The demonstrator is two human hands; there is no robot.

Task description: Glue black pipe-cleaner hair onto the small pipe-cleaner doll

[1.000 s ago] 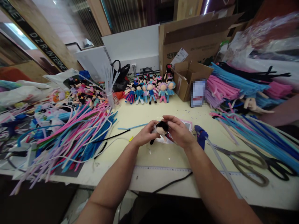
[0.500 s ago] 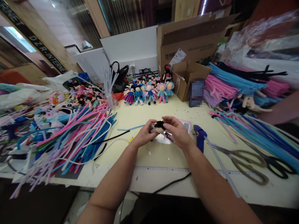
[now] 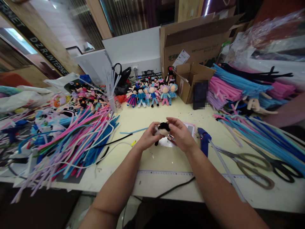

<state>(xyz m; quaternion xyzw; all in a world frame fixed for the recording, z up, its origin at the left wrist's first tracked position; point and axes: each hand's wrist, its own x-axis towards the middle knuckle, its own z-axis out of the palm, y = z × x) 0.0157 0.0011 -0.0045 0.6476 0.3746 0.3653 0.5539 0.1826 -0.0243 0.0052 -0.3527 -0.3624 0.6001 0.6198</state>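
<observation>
A small black-haired doll of fuzzy pipe-cleaner wire (image 3: 163, 128) is pinched between the fingertips of the left hand (image 3: 148, 137) and the right hand (image 3: 182, 136), equally close to both, head uppermost, a dark end trailing down towards the pale yellow desk (image 3: 166, 157).

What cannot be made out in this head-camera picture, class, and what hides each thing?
Head view:
1. Small doll: body covered by the left hand and right hand.
2. Dark rectangle beside the small box: blurred out.
3. Row of finished dolls: too small for detail.
4. Another person's arm: cut off by the right edge.
</observation>
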